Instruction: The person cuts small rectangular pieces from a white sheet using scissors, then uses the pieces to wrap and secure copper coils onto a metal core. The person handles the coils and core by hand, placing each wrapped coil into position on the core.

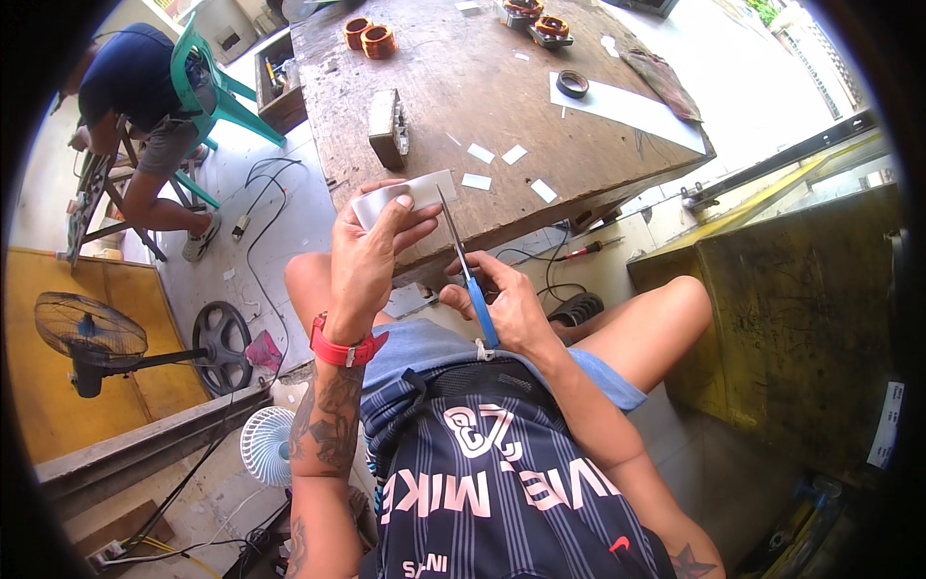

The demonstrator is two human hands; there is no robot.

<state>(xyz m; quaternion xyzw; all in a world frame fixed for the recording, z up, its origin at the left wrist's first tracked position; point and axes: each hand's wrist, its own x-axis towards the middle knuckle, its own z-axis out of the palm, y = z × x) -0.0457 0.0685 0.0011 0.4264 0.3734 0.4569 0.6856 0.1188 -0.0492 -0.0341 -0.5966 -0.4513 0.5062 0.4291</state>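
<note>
Holding White Strip [431,189] and Scissors [472,292] at the Tabletop [463,101]

Taking the strip as the clock's centre, it lies near the tabletop's front edge. The left hand [371,236] is closed on it, thumb pressed on top and fingers underneath; parts of those fingers are hidden, so how the strip bends beneath is hard to make out.

At 5 o'clock the right hand [509,307] is curled round the blue handles, which its fingers and thumb partly cover. The blades point toward 11 o'clock, the tip overlapping the strip's right end in view; whether it touches, or the blades are parted, I cannot tell.

Small white pieces [476,180] lie toward 3 o'clock. At 12 o'clock stands a block [387,132], its far side unseen, and farther out, copper coils [379,41]. Toward 1 o'clock another coil [551,27] sits on a metal core, its neighbour cut off by the upper edge. At 2 o'clock a roll of tape [572,85] covers part of a white sheet [637,118], also overlapped by a crumpled cloth [662,85].

At 10 o'clock a seated person [140,82] fades into the dark rim, head barely visible.
</note>
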